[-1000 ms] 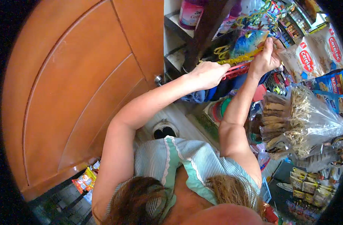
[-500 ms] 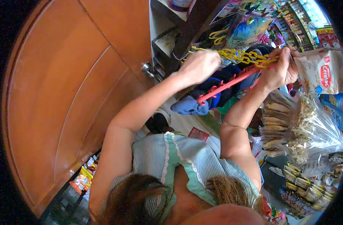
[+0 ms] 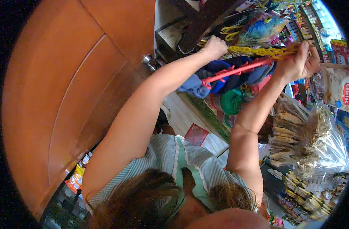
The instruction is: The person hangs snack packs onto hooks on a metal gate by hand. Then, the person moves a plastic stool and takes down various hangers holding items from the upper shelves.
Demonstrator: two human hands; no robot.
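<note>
Spacing between the left hand (image 3: 215,47) and right hand (image 3: 299,64) has increased, both grips closed on the yellow chain (image 3: 254,50) above the red bar (image 3: 239,70).

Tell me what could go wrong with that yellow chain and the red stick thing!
The yellow chain stretches between the left hand and right hand, so it might spring away if one lets go.

The red bar has little hooks right by the blue cloth, so they could snag it.

The right hand is near the Cerelac packet and might bump it.
</note>
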